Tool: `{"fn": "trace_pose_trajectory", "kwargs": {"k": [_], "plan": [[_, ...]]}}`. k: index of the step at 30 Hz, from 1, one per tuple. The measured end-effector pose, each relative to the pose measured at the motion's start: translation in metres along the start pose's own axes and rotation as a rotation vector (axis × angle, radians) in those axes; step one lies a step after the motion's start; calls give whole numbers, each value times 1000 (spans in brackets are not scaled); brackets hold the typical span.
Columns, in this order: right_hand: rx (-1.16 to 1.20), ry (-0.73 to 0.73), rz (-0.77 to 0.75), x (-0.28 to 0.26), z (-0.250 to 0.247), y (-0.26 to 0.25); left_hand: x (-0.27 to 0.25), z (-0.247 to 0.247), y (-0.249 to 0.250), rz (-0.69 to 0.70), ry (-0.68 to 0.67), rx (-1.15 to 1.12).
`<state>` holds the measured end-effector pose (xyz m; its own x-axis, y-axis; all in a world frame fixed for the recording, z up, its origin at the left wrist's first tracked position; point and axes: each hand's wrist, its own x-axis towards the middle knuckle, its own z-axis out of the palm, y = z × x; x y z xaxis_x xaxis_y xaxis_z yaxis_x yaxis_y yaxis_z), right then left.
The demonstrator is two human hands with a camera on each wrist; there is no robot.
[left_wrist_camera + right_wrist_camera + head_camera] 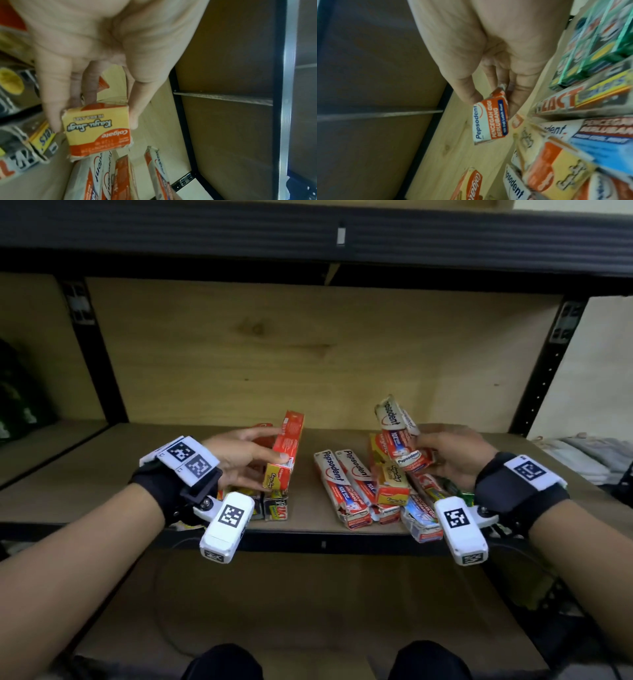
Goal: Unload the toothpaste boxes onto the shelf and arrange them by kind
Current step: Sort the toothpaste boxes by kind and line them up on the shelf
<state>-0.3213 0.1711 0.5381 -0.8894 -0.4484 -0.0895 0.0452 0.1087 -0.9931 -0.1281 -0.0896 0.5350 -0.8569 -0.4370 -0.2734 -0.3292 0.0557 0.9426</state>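
My left hand (255, 460) grips a red-and-yellow Colgate box (285, 451) lifted above the wooden shelf (305, 508); in the left wrist view its yellow end (97, 129) sits between thumb and fingers. My right hand (445, 457) holds a white-and-red Pepsodent box (399, 433) raised and tilted over the right-hand pile; the right wrist view shows that Pepsodent box (490, 121) pinched by fingers and thumb. Two Pepsodent boxes (346, 487) lie side by side on the shelf between my hands. A Colgate box (390, 477) lies on the pile beside them.
Zact boxes (275, 505) lie under my left hand at the shelf's front edge. A blue-and-white box (419, 517) and green boxes (599, 44) lie by my right wrist. Black uprights (544, 371) frame the bay; the shelf above (308, 237) overhangs.
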Motion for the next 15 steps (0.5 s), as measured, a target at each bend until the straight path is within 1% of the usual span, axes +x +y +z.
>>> {"fn": "trace_pose_trajectory", "kwargs": {"k": [3,9,12,15], "plan": [[-29,-66,-34,-2,27,-9,-7,-9,3,-24,29,87],[-74,-175,34,-18,99,-8,-16,-17,1,-82,72,191],[-88,-218,42,-28,131,-3,-15,-19,-4,-62,118,239],[-118,-228,7,-30,158,6,-11,-22,-9,-17,170,289]]}}
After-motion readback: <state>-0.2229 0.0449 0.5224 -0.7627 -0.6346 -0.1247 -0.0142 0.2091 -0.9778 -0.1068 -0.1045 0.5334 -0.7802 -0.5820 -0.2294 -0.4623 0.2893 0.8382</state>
